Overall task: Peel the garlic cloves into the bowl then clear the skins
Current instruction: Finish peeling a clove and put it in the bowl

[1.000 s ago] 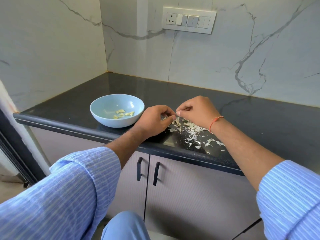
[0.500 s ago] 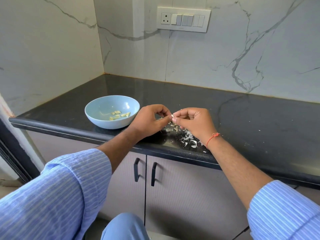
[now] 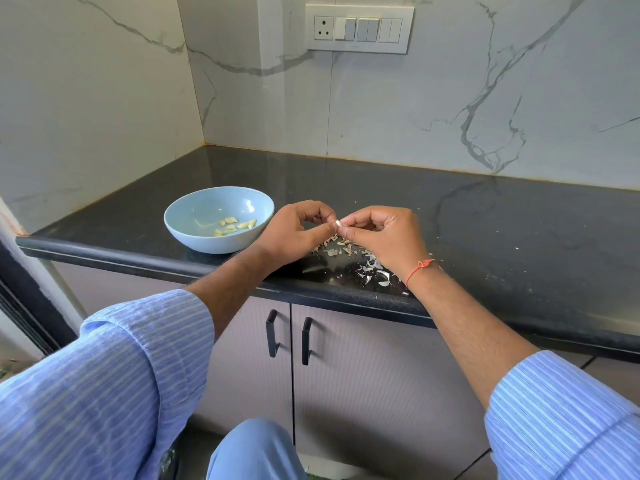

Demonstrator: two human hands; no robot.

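Observation:
A light blue bowl (image 3: 194, 216) stands on the black counter near its front edge, with several peeled garlic cloves (image 3: 232, 226) inside. Just right of it my left hand (image 3: 294, 233) and my right hand (image 3: 384, 237) meet fingertip to fingertip above the counter. Both pinch one small pale garlic clove (image 3: 338, 223) between them. Under and in front of the hands lies a scatter of papery garlic skins (image 3: 367, 268).
The black counter (image 3: 485, 230) runs to a marble-look wall at the back and left. A switch panel (image 3: 358, 28) sits on the back wall. Below the counter edge are two cabinet doors with black handles (image 3: 289, 337).
My right hand has turned so its fingers curl toward the left hand. Both hands lifted slightly off the skin pile, keeping the clove between them.

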